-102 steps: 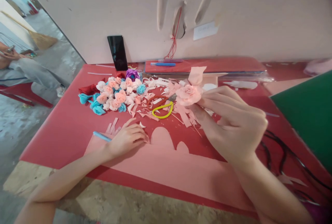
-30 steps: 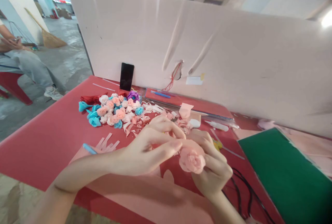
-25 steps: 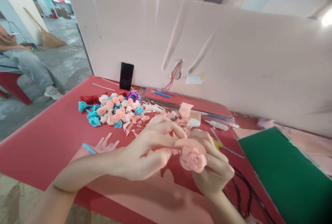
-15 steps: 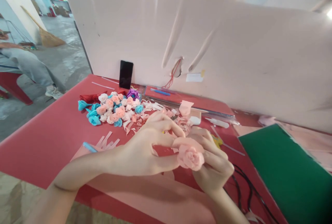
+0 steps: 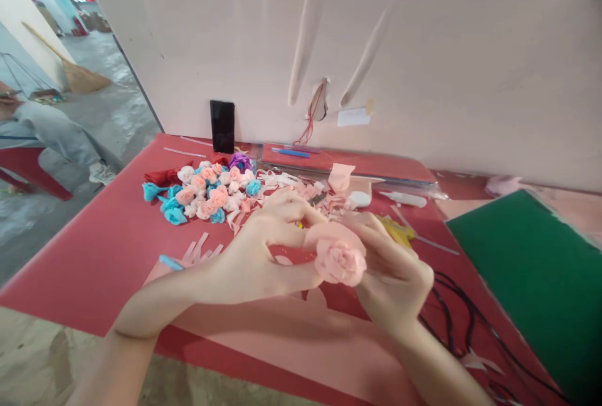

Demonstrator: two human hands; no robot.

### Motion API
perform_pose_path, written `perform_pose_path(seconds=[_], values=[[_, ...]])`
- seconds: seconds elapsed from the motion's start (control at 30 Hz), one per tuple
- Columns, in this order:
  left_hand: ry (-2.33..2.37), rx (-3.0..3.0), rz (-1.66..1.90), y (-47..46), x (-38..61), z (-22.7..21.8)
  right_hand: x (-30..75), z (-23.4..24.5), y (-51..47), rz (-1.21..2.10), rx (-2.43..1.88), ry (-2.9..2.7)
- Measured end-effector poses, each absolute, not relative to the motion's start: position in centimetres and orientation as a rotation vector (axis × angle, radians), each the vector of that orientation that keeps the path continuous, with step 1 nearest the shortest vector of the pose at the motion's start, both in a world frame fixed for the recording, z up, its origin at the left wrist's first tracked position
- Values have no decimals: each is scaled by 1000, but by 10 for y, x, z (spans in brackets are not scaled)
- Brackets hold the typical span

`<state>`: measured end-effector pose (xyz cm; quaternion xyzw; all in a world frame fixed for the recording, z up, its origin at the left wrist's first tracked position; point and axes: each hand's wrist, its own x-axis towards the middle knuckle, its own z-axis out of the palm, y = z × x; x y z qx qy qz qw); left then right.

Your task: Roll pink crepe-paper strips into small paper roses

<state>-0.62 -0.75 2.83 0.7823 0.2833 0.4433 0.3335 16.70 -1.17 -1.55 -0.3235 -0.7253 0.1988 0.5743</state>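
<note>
**Pink flower btw both hands, loose petal = weak spot**

Viewing remotely: flower's up off the table, just R of frame ctr, bloom facing cam. R hand grips it from the R side, fingers curled behind. L hand has thumb + fingers at its L edge, gap btw them; can't tell if it's actually pinching.

Risks, imo: wide outer petal stands up behind the bloom, so too hard a squeeze from L hand could crease or tear it. Tight R grip could squash the inner folds. L forearm lies over the pink sheet, lower ctr; a drag there might shift it + knock the light blue pen. Scraps behind the hands could snag, prob minor.

Containers: clear plastic sleeve, upper ctr, w/ red sheets inside, blue pen on top. Clear bottle on its side, R of ctr, contents n/a (can't tell). Dustpan, upper L, has litter, too small to ID.
</note>
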Motion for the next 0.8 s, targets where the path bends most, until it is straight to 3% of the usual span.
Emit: perform_pose_path(seconds=[0.3,0.57,0.8], values=[[679,1992,1303,-2,0,17,169,-12,-6,576,-663,-1689],[760,1970,1180,3,-5,23,166,-9,-8,652,-728,-1651],[566,1668,1096,9,-3,16,167,-11,-2,1198,-790,-1237]])
